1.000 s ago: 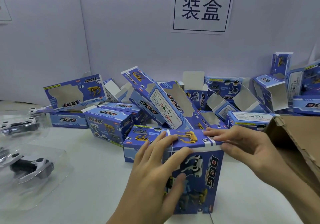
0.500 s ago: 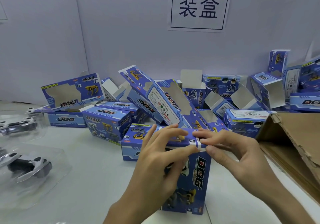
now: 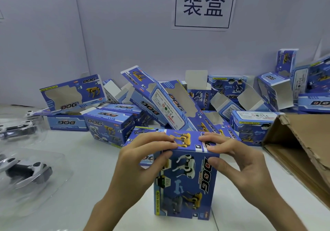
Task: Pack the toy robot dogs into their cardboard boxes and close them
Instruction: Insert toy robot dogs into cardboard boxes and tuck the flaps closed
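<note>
At the left edge of the bench (image 3: 80, 159), at least two toy robot dogs (image 3: 26, 170) lie in clear trays (image 3: 44, 186), not yet boxed, so a good share of the job is left. Along the far edge sprawls a pile of boxes (image 3: 110, 123). Several of them show raised flaps and bare grey insides, so they are empty and unclosed.

Near the front edge, about midway, one box (image 3: 185, 182) stands upright on its end. The left hand (image 3: 141, 161) grips its upper left corner, fingers curled over the top flap (image 3: 185, 139) and thumb against the front face. The right hand (image 3: 237, 161) pinches the upper right corner the same way, with bent fingers on top and the thumb on the front.

The flap lies flat and flush, so I judge this box is at the last step of closing, with the tuck being pressed home. The closed card hides whether a dog is inside. At the right edge sits a brown carton (image 3: 303, 150) with a torn flap open.

The box is printed blue card, tall and narrow. "DOG" lettering runs down its front beside pictures of a white dog and a yellow one, and another yellow dog is printed on the top flap. Its edges look crisp and undented.
</note>
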A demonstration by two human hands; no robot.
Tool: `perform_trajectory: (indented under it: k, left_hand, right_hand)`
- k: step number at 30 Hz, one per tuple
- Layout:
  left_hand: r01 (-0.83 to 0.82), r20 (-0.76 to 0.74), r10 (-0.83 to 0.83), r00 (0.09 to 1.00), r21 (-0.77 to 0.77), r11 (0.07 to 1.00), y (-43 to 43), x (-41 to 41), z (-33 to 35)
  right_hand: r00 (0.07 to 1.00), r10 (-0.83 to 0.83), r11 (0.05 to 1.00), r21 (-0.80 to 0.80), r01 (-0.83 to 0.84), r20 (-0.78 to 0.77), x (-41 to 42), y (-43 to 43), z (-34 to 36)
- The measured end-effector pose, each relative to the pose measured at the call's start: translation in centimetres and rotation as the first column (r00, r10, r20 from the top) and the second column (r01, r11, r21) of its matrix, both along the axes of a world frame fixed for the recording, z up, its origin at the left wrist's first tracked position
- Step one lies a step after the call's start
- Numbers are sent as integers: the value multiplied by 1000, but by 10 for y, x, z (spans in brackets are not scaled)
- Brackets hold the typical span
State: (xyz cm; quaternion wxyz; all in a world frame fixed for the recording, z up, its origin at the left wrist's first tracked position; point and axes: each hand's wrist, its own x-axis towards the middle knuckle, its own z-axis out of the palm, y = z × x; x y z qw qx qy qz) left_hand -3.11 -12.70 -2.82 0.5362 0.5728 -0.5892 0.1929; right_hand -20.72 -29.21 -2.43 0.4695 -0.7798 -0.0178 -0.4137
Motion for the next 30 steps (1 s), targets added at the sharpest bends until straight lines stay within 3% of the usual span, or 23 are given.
perform_trajectory:
  k: [6, 18, 25, 30]
  left_hand:
    - [90, -183, -97, 978, -45, 995, 0, 5, -1]
    - [63, -212, -99, 972, -169, 984, -12, -3, -15]
    - [-30, -234, 0, 972, -124, 992, -14, -2, -16]
    - [105, -395, -130, 909, -84, 991, -11, -5, -19]
  right_hand:
    - [999, -32, 999, -15, 32, 44, 2, 2, -3]
    - [986, -141, 985, -83, 149, 92, 14, 14, -22]
    - [967, -206, 972, -80, 220, 151, 22, 16, -23]
    - [965, -209, 976, -35, 217, 156, 23, 18, -25]
